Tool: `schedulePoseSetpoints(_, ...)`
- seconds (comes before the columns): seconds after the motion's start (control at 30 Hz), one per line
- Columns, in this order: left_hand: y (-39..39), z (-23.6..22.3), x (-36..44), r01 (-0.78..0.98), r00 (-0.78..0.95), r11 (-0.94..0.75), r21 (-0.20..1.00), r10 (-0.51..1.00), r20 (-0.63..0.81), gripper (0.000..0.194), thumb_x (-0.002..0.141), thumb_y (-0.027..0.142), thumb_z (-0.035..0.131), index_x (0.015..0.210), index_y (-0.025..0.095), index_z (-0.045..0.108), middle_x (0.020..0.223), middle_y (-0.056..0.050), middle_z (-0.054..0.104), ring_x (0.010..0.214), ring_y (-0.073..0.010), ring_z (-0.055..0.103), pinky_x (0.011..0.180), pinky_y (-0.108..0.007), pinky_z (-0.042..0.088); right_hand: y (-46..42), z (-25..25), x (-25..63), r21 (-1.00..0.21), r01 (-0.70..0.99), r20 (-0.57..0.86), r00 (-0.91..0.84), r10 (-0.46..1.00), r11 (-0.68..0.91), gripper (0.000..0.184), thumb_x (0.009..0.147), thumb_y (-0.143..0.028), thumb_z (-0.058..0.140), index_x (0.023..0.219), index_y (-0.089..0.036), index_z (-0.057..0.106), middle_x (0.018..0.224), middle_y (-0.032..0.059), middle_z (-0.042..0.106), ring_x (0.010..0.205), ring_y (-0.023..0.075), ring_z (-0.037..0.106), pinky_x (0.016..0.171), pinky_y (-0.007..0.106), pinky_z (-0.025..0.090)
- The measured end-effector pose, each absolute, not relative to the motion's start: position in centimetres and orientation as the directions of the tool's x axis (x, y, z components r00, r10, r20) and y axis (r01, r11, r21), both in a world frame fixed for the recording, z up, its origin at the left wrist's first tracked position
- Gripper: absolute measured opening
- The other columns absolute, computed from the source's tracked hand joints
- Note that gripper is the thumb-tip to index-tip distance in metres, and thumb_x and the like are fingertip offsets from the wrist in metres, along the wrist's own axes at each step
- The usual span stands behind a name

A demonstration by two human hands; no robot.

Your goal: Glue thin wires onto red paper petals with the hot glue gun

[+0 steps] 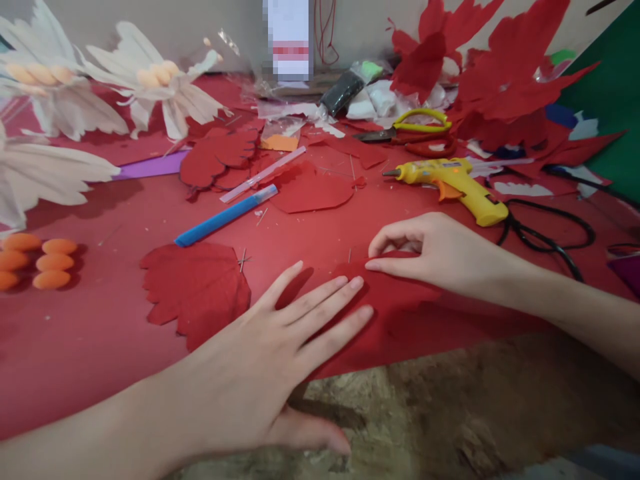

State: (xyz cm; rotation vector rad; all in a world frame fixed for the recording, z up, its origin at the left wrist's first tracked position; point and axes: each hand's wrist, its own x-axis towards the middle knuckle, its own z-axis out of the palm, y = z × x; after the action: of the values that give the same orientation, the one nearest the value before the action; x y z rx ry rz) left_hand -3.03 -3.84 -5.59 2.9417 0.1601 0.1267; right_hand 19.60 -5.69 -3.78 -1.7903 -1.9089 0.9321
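My left hand lies flat with its fingers spread over a piece of red felt-like fabric near the front edge of the red work surface. At the upper edge of that same fabric, my right hand pinches it between thumb and fingers. Left of my left hand lies a dark red scalloped petal piece with outlined edges. A thin pin-like piece rests at its right corner. Past my fingers is another cut red piece. The outline of the fabric under my left palm is partly hidden.
A yellow glue gun with a black cord lies beyond my right hand. Yellow-handled scissors, a blue marker and a glue stick lie farther back. White fabric flowers and orange ovals are leftward; red flowers stand right.
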Motion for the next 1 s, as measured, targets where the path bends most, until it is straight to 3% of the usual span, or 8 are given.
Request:
schedulePoseSetpoints(0.07,-3.8,-5.4,-3.1,0.100,0.988,-0.979,0.180,0.119,0.099,0.079,0.086,0.063,0.027,0.136,0.002,0.029,0.141,-0.019,0.035,0.132,-0.0259,0.031,0.111,-0.047,0.003,-5.6,-3.8,19.6,-0.676,0.736,-0.169,-0.128,0.977,-0.020,0.012,0.070,-0.029,0.057,0.062,-0.020,0.058,0.057,-0.0003,0.061,0.054,0.0115,0.051,0.051,0.024,0.038)
schedulePoseSetpoints(0.17,-3.9,-5.3,-3.2,0.056,0.990,-0.980,0.190,0.079,0.114,0.074,0.088,0.060,0.028,0.134,0.002,0.033,0.141,-0.014,0.035,0.132,-0.0203,0.032,0.112,-0.036,-0.003,-5.6,-3.9,19.7,-0.673,0.740,-0.157,-0.129,0.979,-0.011,0.013,0.070,-0.029,0.058,0.061,-0.020,0.057,0.055,-0.0006,0.060,0.053,0.0114,0.050,0.050,0.024,0.037)
schedulePoseSetpoints(0.3,-4.2,-5.5,-3.3,0.064,0.996,-0.971,0.229,0.076,0.043,0.070,0.088,0.060,0.030,0.133,0.007,0.038,0.139,-0.009,0.040,0.129,-0.0163,0.038,0.113,-0.030,0.004,-5.6,-3.8,20.0,-0.630,0.776,-0.124,-0.141,0.982,0.032,0.016,0.073,-0.031,0.057,0.063,-0.019,0.058,0.057,-0.0002,0.060,0.052,0.0115,0.050,0.050,0.025,0.039)
schedulePoseSetpoints(0.4,-4.2,-5.7,-3.4,0.055,0.995,-0.970,0.238,0.073,0.065,0.072,0.087,0.061,0.031,0.133,0.006,0.037,0.139,-0.010,0.038,0.129,-0.0173,0.038,0.113,-0.031,0.005,-6.1,-3.6,20.0,-0.451,0.866,0.178,-0.149,0.973,0.216,0.017,0.078,-0.028,0.051,0.068,-0.018,0.061,0.067,0.0035,0.064,0.063,0.0148,0.054,0.060,0.028,0.043)
schedulePoseSetpoints(0.5,-4.0,-5.6,-3.5,0.039,0.986,-0.970,0.240,0.077,0.151,0.072,0.088,0.059,0.033,0.134,0.005,0.035,0.140,-0.011,0.038,0.132,-0.0175,0.033,0.114,-0.034,0.005,-7.0,-3.8,19.7,-0.226,0.877,0.435,-0.300,0.849,0.425,0.022,0.084,-0.018,0.043,0.077,-0.016,0.064,0.078,0.0063,0.065,0.075,0.0163,0.055,0.072,0.031,0.044)
schedulePoseSetpoints(0.73,-4.5,-5.0,-3.4,-0.044,0.952,-0.988,0.148,0.004,0.307,0.043,0.095,0.036,0.032,0.109,0.010,0.063,0.118,-0.007,0.062,0.112,-0.0166,0.056,0.111,-0.028,0.022,-9.4,-5.6,19.2,-0.146,0.696,0.312,-0.642,0.701,0.703,0.031,0.089,-0.018,0.036,0.106,-0.015,0.062,0.080,0.0061,0.062,0.076,0.0142,0.050,0.069,0.027,0.044)
schedulePoseSetpoints(0.87,-4.6,-4.8,-3.4,-0.044,0.953,-0.990,0.135,-0.001,0.304,0.043,0.094,0.033,0.032,0.103,0.010,0.066,0.112,-0.008,0.065,0.104,-0.0178,0.061,0.099,-0.026,0.041,-9.4,-5.8,19.1,-0.081,0.710,0.315,-0.648,0.693,0.700,0.032,0.092,-0.025,0.036,0.106,-0.017,0.063,0.078,0.0054,0.059,0.075,0.0149,0.047,0.068,0.028,0.042)
schedulePoseSetpoints(1.0,-4.2,-4.3,-3.4,-0.049,0.956,-0.987,0.154,-0.001,0.294,0.039,0.093,0.031,0.036,0.101,0.009,0.067,0.111,-0.009,0.065,0.102,-0.0175,0.063,0.094,-0.024,0.046,-9.4,-6.3,19.1,-0.077,0.812,0.322,-0.529,0.785,0.579,0.037,0.092,-0.030,0.033,0.108,-0.015,0.063,0.080,0.0080,0.058,0.075,0.0169,0.047,0.066,0.031,0.042)
